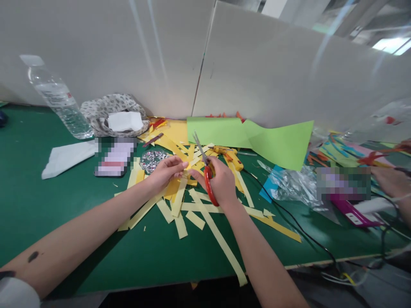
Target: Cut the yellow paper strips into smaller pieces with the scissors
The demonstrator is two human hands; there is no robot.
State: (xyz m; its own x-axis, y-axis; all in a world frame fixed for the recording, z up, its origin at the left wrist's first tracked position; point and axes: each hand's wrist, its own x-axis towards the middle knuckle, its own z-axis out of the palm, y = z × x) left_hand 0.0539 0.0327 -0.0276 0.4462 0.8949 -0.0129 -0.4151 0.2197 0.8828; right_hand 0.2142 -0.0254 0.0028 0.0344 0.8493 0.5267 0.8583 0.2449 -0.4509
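Note:
My right hand [221, 182] is closed around a pair of red-handled scissors [210, 188], with the blades pointing up and away. Opposite it, my left hand [168, 171] pinches a small piece of yellow paper [186, 174], partly hidden by the fingers. The right thumb tip comes close to that piece; I cannot tell if it touches. Cut pale yellow paper strips [218, 239] lie scattered under and around both hands. Just behind the left hand is a round clear pack of shiny beads or gems [154, 161]. A yellow glue gun [234, 158] lies beyond the right hand.
Green paper sheets [221, 130] lean on the grey partition. At left are a water bottle [59, 98], a spotted cloth pouch [112, 105], white tissue [69, 158] and a phone [117, 158]. A black cord [289, 214] crosses the right side, near crumpled clear plastic [295, 188] and another person's hand [391, 179].

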